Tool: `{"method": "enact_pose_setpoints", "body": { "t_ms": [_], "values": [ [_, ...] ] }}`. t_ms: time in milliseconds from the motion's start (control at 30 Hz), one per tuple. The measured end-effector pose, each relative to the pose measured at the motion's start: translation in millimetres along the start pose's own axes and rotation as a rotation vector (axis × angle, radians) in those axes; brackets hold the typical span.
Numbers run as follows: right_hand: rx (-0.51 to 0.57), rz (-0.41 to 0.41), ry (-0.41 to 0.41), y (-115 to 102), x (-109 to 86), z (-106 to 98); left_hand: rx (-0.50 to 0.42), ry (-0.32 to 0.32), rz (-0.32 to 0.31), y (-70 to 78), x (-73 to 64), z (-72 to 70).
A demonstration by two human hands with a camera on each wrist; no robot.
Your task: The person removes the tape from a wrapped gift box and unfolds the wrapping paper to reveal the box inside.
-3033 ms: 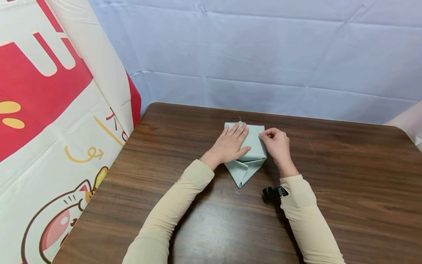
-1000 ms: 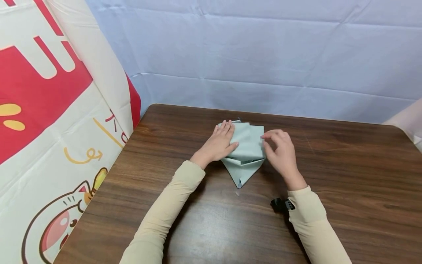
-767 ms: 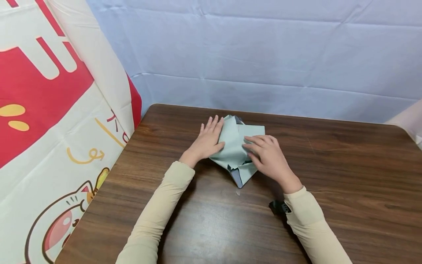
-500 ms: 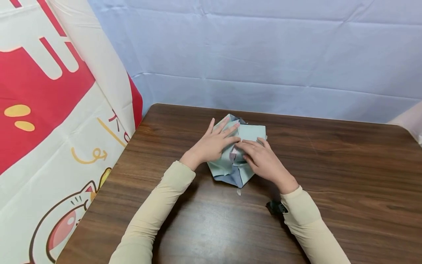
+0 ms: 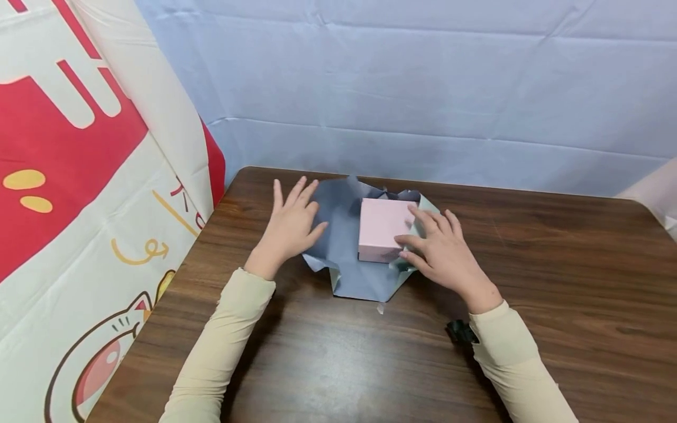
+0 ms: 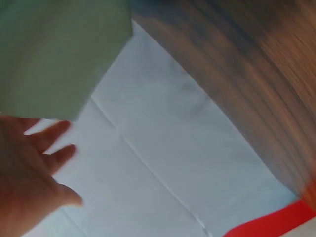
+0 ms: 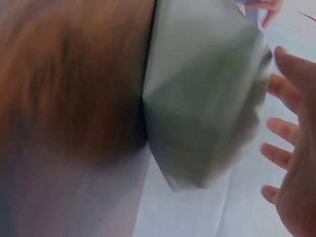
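A pink box [image 5: 386, 220] sits on a creased sheet of wrapping paper [image 5: 346, 235], blue-grey inside and pale green outside. The paper lies spread out to the left of the box; on the right it still stands up against the box's side. At the paper's left edge is my left hand [image 5: 290, 226], fingers spread. In the left wrist view the green side of the paper [image 6: 59, 54] rises above that hand. My right hand [image 5: 444, 252] is at the box's right side, fingers loosely bent over the paper's right flap, with fingertips over the box's top edge.
Everything lies on a dark brown wooden table [image 5: 338, 364]. A small pale scrap [image 5: 381, 308] is near the paper's front edge. Behind the table hangs a light blue cloth [image 5: 370, 88]; a printed cloth [image 5: 79, 205] hangs at the left. A black strap [image 5: 461, 332] is at the right wrist.
The left side of the paper has been unfolded leftward, uncovering the pink box. My left hand has moved left with it. My right hand has shifted slightly right from the middle of the packet.
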State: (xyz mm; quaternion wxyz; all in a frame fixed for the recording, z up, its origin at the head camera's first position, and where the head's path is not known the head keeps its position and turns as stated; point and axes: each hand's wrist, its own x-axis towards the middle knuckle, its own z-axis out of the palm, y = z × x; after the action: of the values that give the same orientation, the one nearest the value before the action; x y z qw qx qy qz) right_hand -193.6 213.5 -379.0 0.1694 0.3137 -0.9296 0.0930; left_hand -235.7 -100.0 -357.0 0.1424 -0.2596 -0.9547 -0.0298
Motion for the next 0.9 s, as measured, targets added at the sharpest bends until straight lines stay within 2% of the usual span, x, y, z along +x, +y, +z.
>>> {"method": "enact_pose_setpoints", "body": {
  "t_ms": [67,200,333,433,500,667,900],
  "values": [
    [-0.032,0.011,0.042,3,-3.1,-5,0.034,-0.046,-0.027,-5.1,-5.3,1.4],
    [-0.069,0.069,0.113,13,-12.9,-20,0.068,-0.130,-0.043,-16.1,-13.3,10.3],
    [-0.051,0.158,0.085,31,-28.4,-33,0.055,-0.231,-0.105,-29.1,-16.8,19.4],
    [0.006,0.213,0.020,47,-39.6,-39,0.047,-0.311,-0.135,-36.8,-17.1,26.3],
    [0.066,0.244,-0.057,57,-43.7,-43,0.053,-0.348,-0.133,-39.9,-17.6,31.6],
    [0.232,0.308,-0.267,77,-46.7,-53,0.035,-0.377,-0.153,-43.3,-18.4,39.4],
    [0.477,0.392,-0.458,95,-60.9,-61,-0.039,-0.449,-0.205,-46.2,-18.2,41.8]
  ]
}}
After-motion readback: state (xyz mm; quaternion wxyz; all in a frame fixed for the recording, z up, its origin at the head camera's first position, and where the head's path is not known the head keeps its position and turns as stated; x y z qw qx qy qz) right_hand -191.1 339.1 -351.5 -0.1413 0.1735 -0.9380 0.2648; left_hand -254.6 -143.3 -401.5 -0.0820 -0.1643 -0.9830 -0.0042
